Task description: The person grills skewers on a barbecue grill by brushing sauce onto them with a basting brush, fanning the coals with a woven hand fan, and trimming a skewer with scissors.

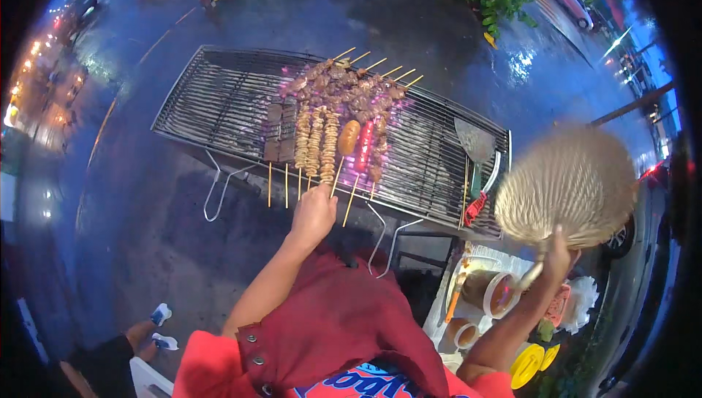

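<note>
My left hand (315, 212) is at the front edge of a charcoal grill (422, 162), fingers closed around the stick of a coiled-intestine skewer (329, 146). Two similar skewers lie just left of it, then skewers of dark rectangular blocks (278, 134). To its right are a browned sausage skewer (349, 137), a red hot dog skewer (364, 146) and a narrow meat skewer (379, 148). Several meat skewers (351, 88) cover the back middle of the grate, sticks pointing away. My right hand (556, 258) grips the handle of a woven hand fan (567, 187), raised beyond the grill's right end and blurred.
A metal spatula (475, 143) and a red-handled tool (475, 209) rest on the grate's right side. Below my right arm stand sauce tubs (502, 295) and an orange-handled brush (454, 299). Wire legs (384, 244) jut toward me. A person's shoes (162, 314) show lower left.
</note>
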Demonstrator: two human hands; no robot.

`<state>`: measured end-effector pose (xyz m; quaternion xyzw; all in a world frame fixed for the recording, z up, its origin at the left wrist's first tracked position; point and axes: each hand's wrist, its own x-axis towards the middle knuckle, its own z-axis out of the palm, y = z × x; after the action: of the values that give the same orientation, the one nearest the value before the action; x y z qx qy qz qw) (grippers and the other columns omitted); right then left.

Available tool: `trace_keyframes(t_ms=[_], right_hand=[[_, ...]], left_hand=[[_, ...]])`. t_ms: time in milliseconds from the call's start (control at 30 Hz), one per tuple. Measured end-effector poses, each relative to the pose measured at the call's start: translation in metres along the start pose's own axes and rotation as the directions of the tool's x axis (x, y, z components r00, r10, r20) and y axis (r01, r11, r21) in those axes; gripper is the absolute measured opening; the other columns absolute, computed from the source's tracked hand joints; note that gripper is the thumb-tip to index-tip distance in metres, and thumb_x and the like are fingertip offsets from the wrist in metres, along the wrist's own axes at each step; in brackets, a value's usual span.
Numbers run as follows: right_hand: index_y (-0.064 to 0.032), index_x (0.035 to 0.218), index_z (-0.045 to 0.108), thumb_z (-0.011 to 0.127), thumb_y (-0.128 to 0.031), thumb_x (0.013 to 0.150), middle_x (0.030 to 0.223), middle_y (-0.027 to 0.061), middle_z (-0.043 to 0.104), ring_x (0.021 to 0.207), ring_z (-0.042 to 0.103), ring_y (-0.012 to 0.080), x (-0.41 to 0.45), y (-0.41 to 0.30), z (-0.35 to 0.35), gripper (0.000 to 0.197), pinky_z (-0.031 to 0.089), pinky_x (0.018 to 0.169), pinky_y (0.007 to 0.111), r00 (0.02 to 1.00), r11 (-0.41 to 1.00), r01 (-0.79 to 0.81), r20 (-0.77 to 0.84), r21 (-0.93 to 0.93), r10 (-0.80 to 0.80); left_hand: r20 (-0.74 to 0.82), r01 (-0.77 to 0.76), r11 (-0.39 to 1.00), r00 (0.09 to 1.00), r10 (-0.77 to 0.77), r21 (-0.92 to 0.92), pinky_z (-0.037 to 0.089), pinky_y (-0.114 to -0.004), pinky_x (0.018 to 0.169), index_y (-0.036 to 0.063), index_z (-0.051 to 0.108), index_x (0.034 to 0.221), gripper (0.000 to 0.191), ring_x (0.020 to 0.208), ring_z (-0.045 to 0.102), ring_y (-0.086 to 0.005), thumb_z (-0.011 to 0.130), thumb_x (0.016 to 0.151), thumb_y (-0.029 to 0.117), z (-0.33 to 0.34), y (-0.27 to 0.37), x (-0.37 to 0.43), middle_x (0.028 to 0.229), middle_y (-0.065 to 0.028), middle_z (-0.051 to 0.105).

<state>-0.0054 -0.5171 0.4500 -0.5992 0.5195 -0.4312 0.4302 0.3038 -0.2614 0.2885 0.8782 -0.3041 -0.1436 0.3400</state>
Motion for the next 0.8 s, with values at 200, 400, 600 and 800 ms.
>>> trace_keyframes(t_ms=[200, 400, 600, 800], right_hand=[[0.0014, 0.126, 0.05, 0.055, -0.023, 0.093, 0.116, 0.01, 0.058, 0.104, 0.055, 0.0223, -0.006, 0.001, -0.02, 0.042, 0.042, 0.095, 0.037, 0.954, 0.972, 0.185, 0.264, -0.143, -0.142], [0.0047, 0.115, 0.058, 0.064, -0.022, 0.087, 0.103, 0.0106, 0.063, 0.091, 0.059, 0.0198, -0.013, 0.029, -0.02, 0.039, 0.046, 0.086, 0.034, 0.973, 0.943, 0.229, 0.092, -0.241, -0.212], [0.0037, 0.119, 0.055, 0.062, -0.021, 0.088, 0.108, 0.0124, 0.062, 0.088, 0.061, 0.0206, 0.012, 0.037, -0.037, 0.041, 0.048, 0.081, 0.032, 0.981, 0.994, -0.049, -0.193, -0.092, 0.031], [0.0036, 0.113, 0.056, 0.06, -0.027, 0.09, 0.1, 0.0095, 0.061, 0.084, 0.059, 0.0201, -0.038, 0.011, -0.031, 0.038, 0.048, 0.08, 0.035, 0.992, 0.989, -0.045, 0.109, -0.139, 0.06]], left_hand=[[0.013, 0.033, 0.979, 0.999, -0.031, -0.202, 0.048, -0.048, 0.071, -0.0029, 0.06, 0.081, 0.012, 0.078, 0.061, -0.0414, 0.065, 0.081, 0.008, 0.016, 0.006, -0.008, 0.077, -0.023, 0.063], [0.0, 0.011, 0.988, 1.0, -0.011, -0.155, 0.048, -0.045, 0.07, -0.0026, 0.063, 0.089, 0.02, 0.076, 0.062, -0.037, 0.065, 0.083, 0.017, 0.002, 0.01, -0.006, 0.082, -0.0212, 0.063], [-0.06, -0.027, 0.964, 0.998, 0.011, -0.264, 0.049, -0.04, 0.067, -0.0037, 0.062, 0.095, 0.021, 0.074, 0.064, -0.0316, 0.066, 0.083, 0.013, -0.025, 0.011, -0.001, 0.081, -0.0188, 0.063], [-0.05, -0.056, 0.968, 0.998, 0.045, -0.246, 0.05, -0.038, 0.066, -0.0036, 0.063, 0.1, 0.024, 0.073, 0.065, -0.028, 0.066, 0.083, 0.012, -0.03, 0.009, 0.003, 0.082, -0.0165, 0.065]])
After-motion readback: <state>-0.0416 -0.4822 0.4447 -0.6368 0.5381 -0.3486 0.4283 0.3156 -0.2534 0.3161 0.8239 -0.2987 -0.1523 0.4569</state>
